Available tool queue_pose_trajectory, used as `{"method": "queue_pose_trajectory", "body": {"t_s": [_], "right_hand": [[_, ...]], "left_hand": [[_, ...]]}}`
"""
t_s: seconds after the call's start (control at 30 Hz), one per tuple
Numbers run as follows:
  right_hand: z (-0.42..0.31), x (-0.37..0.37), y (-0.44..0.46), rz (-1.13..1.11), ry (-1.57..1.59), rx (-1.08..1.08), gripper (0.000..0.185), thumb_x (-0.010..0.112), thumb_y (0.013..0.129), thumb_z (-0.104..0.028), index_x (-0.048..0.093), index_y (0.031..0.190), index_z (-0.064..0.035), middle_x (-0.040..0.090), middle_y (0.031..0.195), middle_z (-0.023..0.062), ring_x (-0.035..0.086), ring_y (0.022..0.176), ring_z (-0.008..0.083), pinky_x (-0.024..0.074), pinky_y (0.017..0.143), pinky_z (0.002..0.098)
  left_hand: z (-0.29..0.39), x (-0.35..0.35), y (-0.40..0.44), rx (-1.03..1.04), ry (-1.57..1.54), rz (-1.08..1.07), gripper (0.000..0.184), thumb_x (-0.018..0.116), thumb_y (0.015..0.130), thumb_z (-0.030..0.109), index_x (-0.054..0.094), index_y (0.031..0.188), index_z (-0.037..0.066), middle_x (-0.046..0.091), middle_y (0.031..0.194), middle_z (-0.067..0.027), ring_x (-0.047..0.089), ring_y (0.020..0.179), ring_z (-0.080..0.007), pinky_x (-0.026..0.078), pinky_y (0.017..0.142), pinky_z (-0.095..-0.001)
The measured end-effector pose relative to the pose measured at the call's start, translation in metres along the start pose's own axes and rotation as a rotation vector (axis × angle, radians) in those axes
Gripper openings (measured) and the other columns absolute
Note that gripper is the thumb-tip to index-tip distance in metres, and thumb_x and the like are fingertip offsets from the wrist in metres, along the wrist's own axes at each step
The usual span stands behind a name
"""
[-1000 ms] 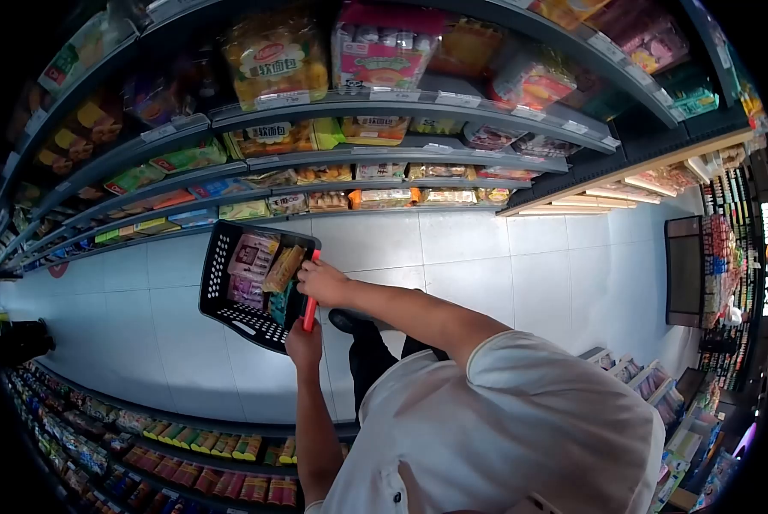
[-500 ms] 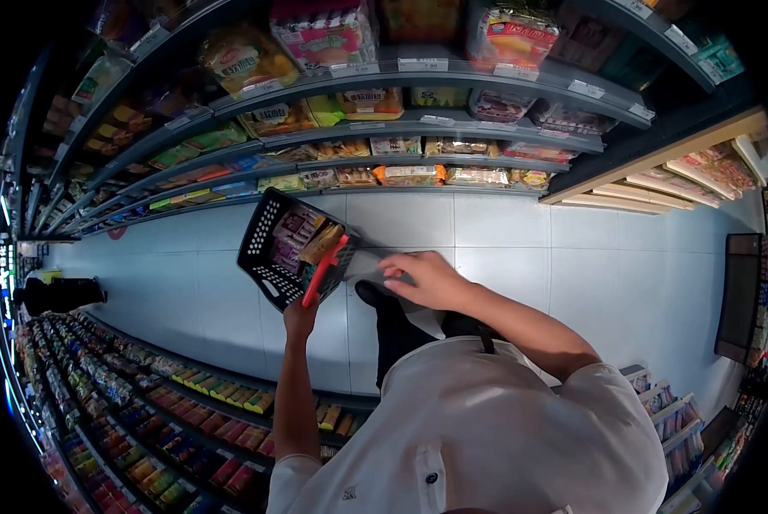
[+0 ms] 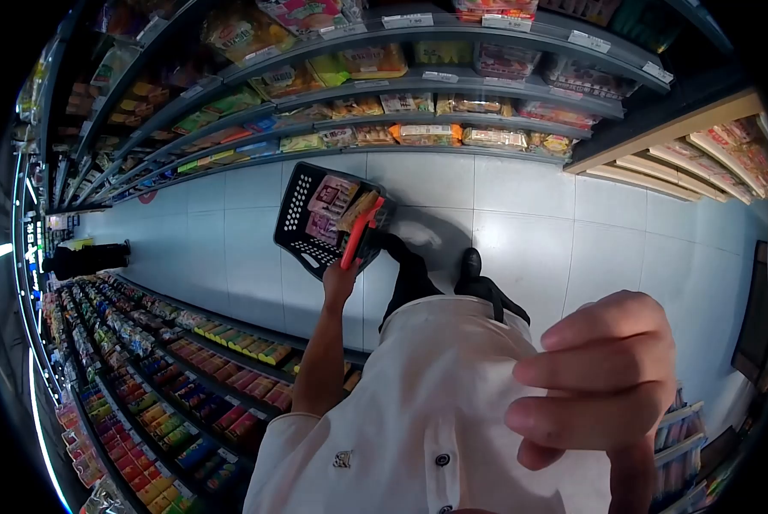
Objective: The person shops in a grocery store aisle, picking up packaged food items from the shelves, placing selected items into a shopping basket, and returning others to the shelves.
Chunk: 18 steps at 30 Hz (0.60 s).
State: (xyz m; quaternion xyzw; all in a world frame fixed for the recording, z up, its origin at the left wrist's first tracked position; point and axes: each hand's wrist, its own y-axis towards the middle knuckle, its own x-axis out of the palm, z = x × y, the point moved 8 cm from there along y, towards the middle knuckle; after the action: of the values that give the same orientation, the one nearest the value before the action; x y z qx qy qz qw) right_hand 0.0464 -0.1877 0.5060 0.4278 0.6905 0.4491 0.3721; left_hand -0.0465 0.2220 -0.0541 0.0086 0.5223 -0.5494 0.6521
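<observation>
The head view shows a black basket (image 3: 293,211) over the floor (image 3: 521,206), near the bottom shelf (image 3: 384,148), its handle-side edge beside the person's leg (image 3: 409,276). The left hand (image 3: 339,277) is closed around the red handle (image 3: 362,228) at the end farther from the shelf. With that off-centre, one-handed hold, the basket could tip or swing into the leg. The pink and purple packs (image 3: 331,197) could then slide from the middle, and the tan pack (image 3: 360,208), leaning by the handle-side edge, looks likeliest to shift. The basket's shelf-side corner could also knock the bottom shelf. The right hand (image 3: 602,373) is raised near the camera, half open with fingers loosely bent; nothing shows in it.
</observation>
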Motion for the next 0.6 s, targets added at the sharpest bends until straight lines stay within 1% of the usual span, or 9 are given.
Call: {"method": "queue_pose_trajectory", "body": {"t_s": [0.07, 0.23, 0.3, 0.37, 0.43, 0.47, 0.53, 0.57, 0.6], "right_hand": [[0.002, -0.002, -0.002, -0.01, -0.002, -0.007, 0.064, 0.065, 0.095, -0.003, 0.051, 0.148, -0.0345, 0.071, 0.103, 0.0138, 0.068, 0.077, 0.0263, 0.0594, 0.068, 0.0409], [0.017, 0.0, -0.005, -0.106, -0.028, -0.212, 0.07, 0.064, 0.096, -0.003, 0.046, 0.153, -0.0399, 0.07, 0.103, 0.0117, 0.068, 0.076, 0.0241, 0.0596, 0.069, 0.0397], [0.018, 0.0, -0.005, -0.102, -0.039, -0.185, 0.072, 0.063, 0.097, -0.003, 0.043, 0.155, -0.0406, 0.07, 0.103, 0.0111, 0.068, 0.076, 0.0238, 0.0597, 0.069, 0.0393], [0.013, 0.002, -0.003, -0.051, -0.04, -0.055, 0.073, 0.062, 0.098, -0.004, 0.039, 0.157, -0.0403, 0.07, 0.104, 0.011, 0.068, 0.075, 0.0239, 0.0599, 0.068, 0.0389], [0.015, 0.0, -0.006, 0.005, -0.091, 0.056, 0.072, 0.065, 0.097, -0.015, 0.036, 0.158, -0.04, 0.07, 0.099, 0.0079, 0.068, 0.074, 0.0217, 0.0602, 0.068, 0.0381], [0.016, -0.001, -0.015, 0.035, -0.144, 0.103, 0.071, 0.069, 0.096, -0.026, 0.036, 0.157, -0.0398, 0.07, 0.093, 0.005, 0.069, 0.073, 0.0196, 0.0604, 0.069, 0.0375], [0.029, -0.002, -0.031, -0.018, -0.257, 0.22, 0.06, 0.073, 0.095, -0.033, 0.046, 0.147, -0.0272, 0.071, 0.088, 0.0036, 0.069, 0.073, 0.0188, 0.0592, 0.067, 0.0369], [0.043, -0.003, -0.041, -0.102, -0.314, 0.289, 0.049, 0.073, 0.095, -0.03, 0.055, 0.138, -0.0148, 0.071, 0.087, 0.0051, 0.068, 0.072, 0.0201, 0.0578, 0.065, 0.037], [0.064, -0.001, -0.062, -0.092, -0.333, 0.372, 0.04, 0.074, 0.092, -0.022, 0.063, 0.127, -0.0067, 0.07, 0.087, 0.0064, 0.068, 0.072, 0.0214, 0.0563, 0.064, 0.0368]], "left_hand": [[0.0, 0.007, -0.001, 0.058, -0.008, 0.034, 0.041, 0.071, 0.093, 0.043, 0.073, 0.093, 0.002, 0.071, 0.081, -0.0226, 0.069, 0.08, -0.0431, 0.052, 0.069, -0.0492], [0.001, 0.011, -0.004, 0.036, -0.054, 0.066, 0.04, 0.073, 0.092, 0.041, 0.073, 0.093, 0.001, 0.071, 0.083, -0.024, 0.068, 0.082, -0.0449, 0.052, 0.071, -0.0491], [0.0, 0.01, -0.005, 0.04, -0.035, 0.059, 0.041, 0.073, 0.092, 0.041, 0.073, 0.093, 0.001, 0.071, 0.083, -0.0241, 0.068, 0.082, -0.045, 0.052, 0.071, -0.0491], [-0.005, 0.013, -0.002, 0.04, -0.046, 0.073, 0.041, 0.073, 0.092, 0.042, 0.073, 0.093, 0.001, 0.071, 0.083, -0.0239, 0.068, 0.082, -0.0449, 0.052, 0.071, -0.049], [-0.002, 0.01, -0.004, 0.021, -0.042, 0.082, 0.041, 0.073, 0.092, 0.042, 0.073, 0.093, 0.001, 0.071, 0.083, -0.0237, 0.068, 0.082, -0.0446, 0.052, 0.071, -0.0488], [-0.002, 0.008, -0.006, 0.004, -0.032, 0.081, 0.041, 0.073, 0.092, 0.042, 0.073, 0.093, 0.001, 0.071, 0.083, -0.0236, 0.068, 0.081, -0.0445, 0.052, 0.071, -0.0486], [-0.002, 0.011, -0.005, 0.009, -0.059, 0.06, 0.041, 0.073, 0.092, 0.042, 0.073, 0.093, 0.001, 0.071, 0.083, -0.0241, 0.068, 0.081, -0.045, 0.052, 0.071, -0.0488], [-0.005, 0.012, -0.002, 0.026, -0.035, 0.073, 0.04, 0.073, 0.092, 0.041, 0.073, 0.093, 0.001, 0.07, 0.077, -0.02, 0.069, 0.073, -0.0391, 0.051, 0.067, -0.0461], [0.002, 0.011, -0.007, -0.012, -0.064, 0.048, 0.038, 0.073, 0.092, 0.04, 0.073, 0.093, 0.001, 0.07, 0.074, -0.0169, 0.068, 0.069, -0.0346, 0.051, 0.065, -0.0443]]}}
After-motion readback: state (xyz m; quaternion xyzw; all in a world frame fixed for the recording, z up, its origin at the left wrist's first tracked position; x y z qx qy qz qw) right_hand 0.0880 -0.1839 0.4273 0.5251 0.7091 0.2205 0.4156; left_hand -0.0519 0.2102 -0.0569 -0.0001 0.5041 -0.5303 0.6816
